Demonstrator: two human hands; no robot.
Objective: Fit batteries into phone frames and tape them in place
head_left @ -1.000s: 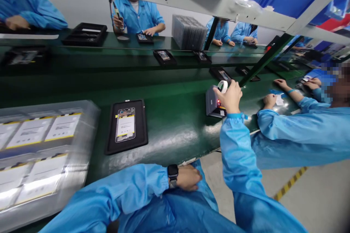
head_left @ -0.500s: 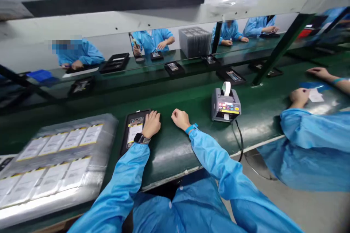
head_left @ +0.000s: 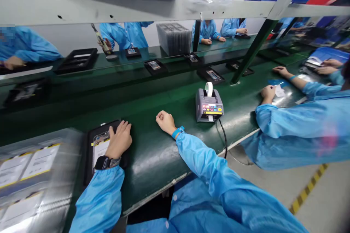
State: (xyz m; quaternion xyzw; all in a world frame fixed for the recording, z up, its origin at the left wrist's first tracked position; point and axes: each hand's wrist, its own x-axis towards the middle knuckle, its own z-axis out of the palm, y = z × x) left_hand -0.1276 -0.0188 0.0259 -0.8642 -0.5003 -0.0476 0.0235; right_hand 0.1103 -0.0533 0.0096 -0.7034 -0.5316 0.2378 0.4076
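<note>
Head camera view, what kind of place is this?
Most likely an electronics assembly line: a long green conveyor belt carries phones in black trays, a tape dispenser stands on it, and workers in blue smocks sit along both sides.

The left hand [head_left: 119, 139] lies flat, fingers spread, on a black tray [head_left: 93, 153] that holds a phone frame [head_left: 100, 147] with a white and yellow label. The right hand [head_left: 164, 121] rests loosely curled on the green counter [head_left: 153, 153], apart from the tray and near a grey tape dispenser [head_left: 209, 105] with a white roll on top. A clear-wrapped stack of trays [head_left: 30, 174] sits just beside the black tray. A co-worker's hand [head_left: 267, 93] rests on the counter further along.
</note>
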